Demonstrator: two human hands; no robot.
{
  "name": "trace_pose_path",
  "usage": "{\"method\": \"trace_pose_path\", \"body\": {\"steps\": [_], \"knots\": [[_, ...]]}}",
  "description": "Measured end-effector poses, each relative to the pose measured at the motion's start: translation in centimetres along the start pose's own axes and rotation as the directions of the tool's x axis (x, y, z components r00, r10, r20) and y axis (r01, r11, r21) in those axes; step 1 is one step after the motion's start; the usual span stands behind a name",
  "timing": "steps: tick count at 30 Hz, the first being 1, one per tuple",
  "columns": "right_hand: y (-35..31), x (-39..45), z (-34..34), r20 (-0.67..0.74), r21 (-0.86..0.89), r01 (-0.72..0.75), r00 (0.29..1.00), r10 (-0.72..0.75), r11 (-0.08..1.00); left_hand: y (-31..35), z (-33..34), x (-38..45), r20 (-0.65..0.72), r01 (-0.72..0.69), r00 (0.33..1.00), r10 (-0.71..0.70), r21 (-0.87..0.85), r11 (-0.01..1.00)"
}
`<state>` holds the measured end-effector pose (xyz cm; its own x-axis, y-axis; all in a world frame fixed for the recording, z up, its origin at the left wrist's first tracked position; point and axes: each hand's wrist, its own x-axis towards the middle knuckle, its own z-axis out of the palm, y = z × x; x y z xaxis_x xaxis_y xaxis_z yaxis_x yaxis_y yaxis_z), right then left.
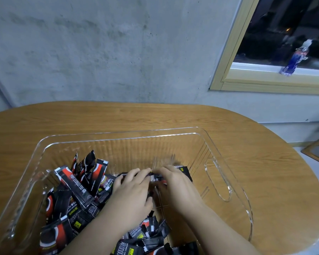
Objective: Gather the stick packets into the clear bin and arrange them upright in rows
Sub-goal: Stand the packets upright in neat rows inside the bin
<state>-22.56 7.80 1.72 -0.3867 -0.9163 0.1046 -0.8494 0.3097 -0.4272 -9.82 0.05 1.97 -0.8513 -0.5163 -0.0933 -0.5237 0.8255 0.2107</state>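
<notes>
Right, both of your hands are down inside the clear bin, which sits on the wooden table near the grey wall. Your left hand has its fingers curled over the near end of a small bundle of stick packets, and your right hand closes on the other end, so the two hands meet knuckle to knuckle over it. The bundle lies roughly level toward the middle of the bin, with one dark packet poking out beyond your right fingers. How many packets are in that bundle is hard to say, since motion blur smears the spot where your fingertips meet.

Left of your hands, a loose heap of black-and-red coffee stick packets fills that side of the bin, some leaning up against each other at angles, others lying flat. More packets lie jumbled under your forearms at the near edge. The right-hand part of the bin floor shows bare through the ribbed plastic, next to the cut-out handle in the side wall.

Up on the window sill at the far right stands a blue bottle, well apart from the table.
</notes>
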Motion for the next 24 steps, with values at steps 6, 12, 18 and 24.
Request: {"method": "trace_pose_path", "body": {"steps": [6, 12, 18, 24], "knots": [[0.1, 0.2, -0.2, 0.006, -0.074, 0.020, 1.000, -0.020, 0.997, 0.2, -0.2, -0.1, 0.032, -0.029, 0.999, 0.029, 0.003, 1.000], [0.3, 0.1, -2.0, -0.016, -0.146, -0.028, 1.000, 0.026, 0.989, -0.4, 0.3, 0.0, -0.099, 0.044, 0.994, -0.050, -0.060, 0.997], [0.7, -1.9, -3.7, 0.068, -0.329, -0.185, 0.974, 0.218, 0.926, -0.7, 0.7, 0.2, -0.076, 0.089, 0.993, -0.091, -0.025, 0.996], [0.2, -2.3, -2.1, 0.258, -0.290, 0.030, 0.965, 0.048, 0.956, -0.9, 0.8, 0.3, -0.091, 0.089, 0.992, -0.092, -0.037, 0.995]]}}
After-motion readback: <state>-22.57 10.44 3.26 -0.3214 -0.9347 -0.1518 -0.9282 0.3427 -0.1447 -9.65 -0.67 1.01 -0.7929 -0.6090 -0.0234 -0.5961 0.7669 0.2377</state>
